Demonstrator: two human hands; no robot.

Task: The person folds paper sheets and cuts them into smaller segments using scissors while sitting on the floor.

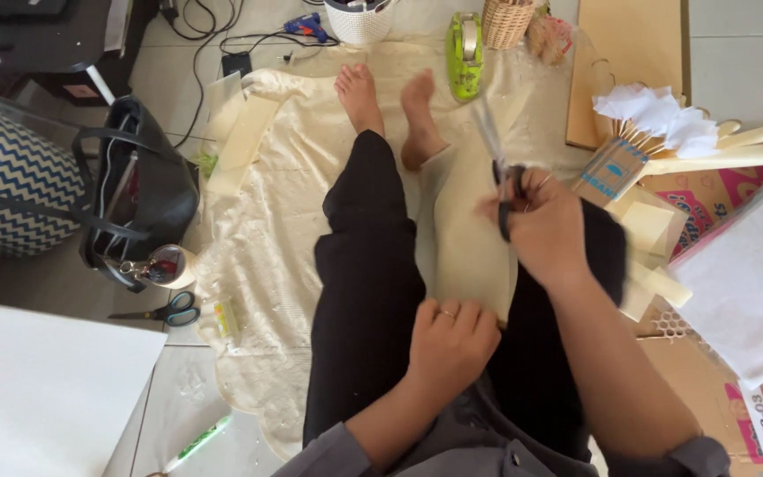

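Observation:
I sit on the floor with my legs in black trousers stretched over a cream cloth. A cream paper sheet lies across my lap. My left hand presses on the sheet's near edge, fingers curled over it, a ring on one finger. My right hand grips black-handled scissors, blades pointing away from me along the sheet's right edge. The blades are blurred.
A black handbag and a zigzag-patterned cushion are at left. Green-handled scissors lie on the floor. A green tape dispenser, wicker basket, glue gun, cardboard boxes and cut paper pieces surround me.

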